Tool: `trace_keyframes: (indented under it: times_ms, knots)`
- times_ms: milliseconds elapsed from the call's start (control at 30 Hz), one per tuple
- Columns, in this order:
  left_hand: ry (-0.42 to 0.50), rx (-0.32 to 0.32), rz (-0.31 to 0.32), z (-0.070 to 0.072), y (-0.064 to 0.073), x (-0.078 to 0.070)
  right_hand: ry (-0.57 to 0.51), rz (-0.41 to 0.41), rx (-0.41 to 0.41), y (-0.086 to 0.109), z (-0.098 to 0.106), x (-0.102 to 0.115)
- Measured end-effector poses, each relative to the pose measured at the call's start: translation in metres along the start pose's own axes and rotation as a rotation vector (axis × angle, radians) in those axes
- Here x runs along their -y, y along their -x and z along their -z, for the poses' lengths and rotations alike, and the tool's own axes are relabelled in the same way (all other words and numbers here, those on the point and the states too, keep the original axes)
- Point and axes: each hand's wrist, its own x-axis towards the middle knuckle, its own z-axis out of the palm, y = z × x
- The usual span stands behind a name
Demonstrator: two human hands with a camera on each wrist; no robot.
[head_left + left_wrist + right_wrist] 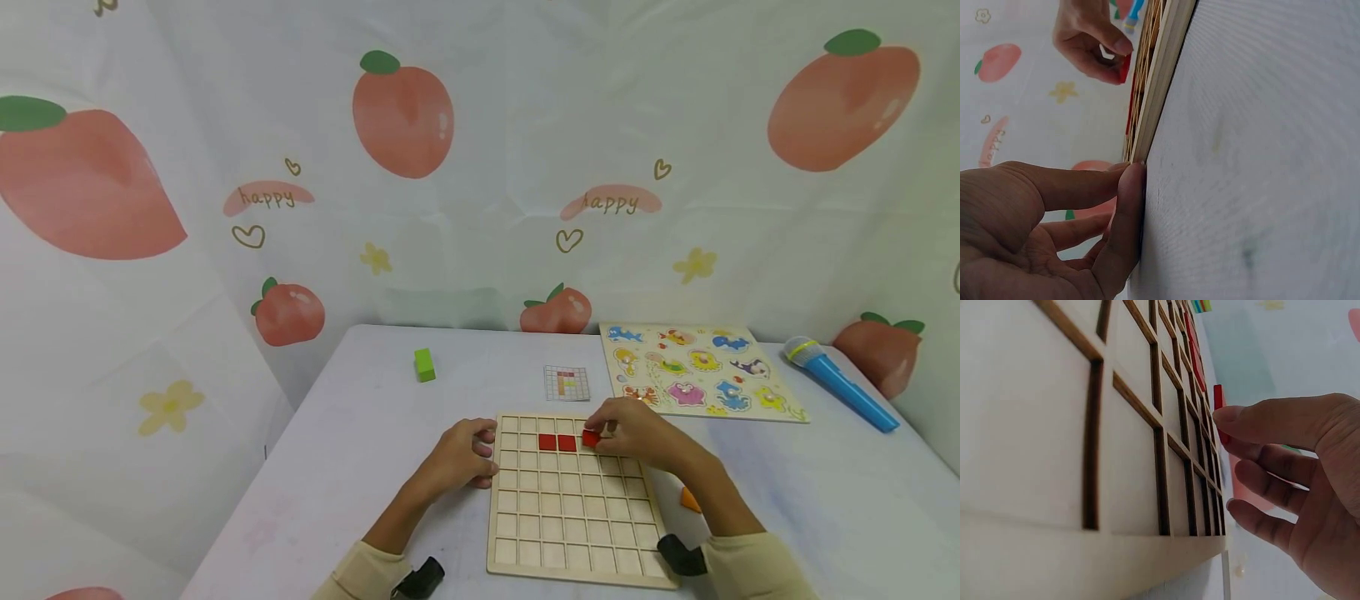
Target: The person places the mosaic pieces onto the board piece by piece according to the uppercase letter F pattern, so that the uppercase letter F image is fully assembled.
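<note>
A shallow wooden grid board [551, 507] lies flat on the table, divided into square cells. Two red square tiles [557, 442] sit side by side in its second row from the far edge. Between thumb and index finger, my right hand [637, 429] pinches a third red tile [591, 438] over that row, to the right of the other two. In the right wrist view, this tile [1219, 403] stands on edge close over the board. My left hand [457, 452] touches the board's left edge near the far corner, with thumb and fingertips [1130, 187] against the wooden rim.
Beyond the board lies a small card [567, 384] with a coloured grid pattern. A green block [424, 365] stands back left. An animal puzzle board [693, 367] and blue toy microphone [843, 383] lie back right. My right forearm partly hides an orange piece [690, 500].
</note>
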Motion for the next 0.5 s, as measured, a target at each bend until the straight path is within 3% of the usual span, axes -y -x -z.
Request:
trace_keyframes:
  times_ms: [500]
  knots:
    - [0.011, 0.002, 0.006, -0.0001, 0.0012, -0.0012, 0.026, 0.035, -0.002, -0.0043, -0.0071, -0.0034]
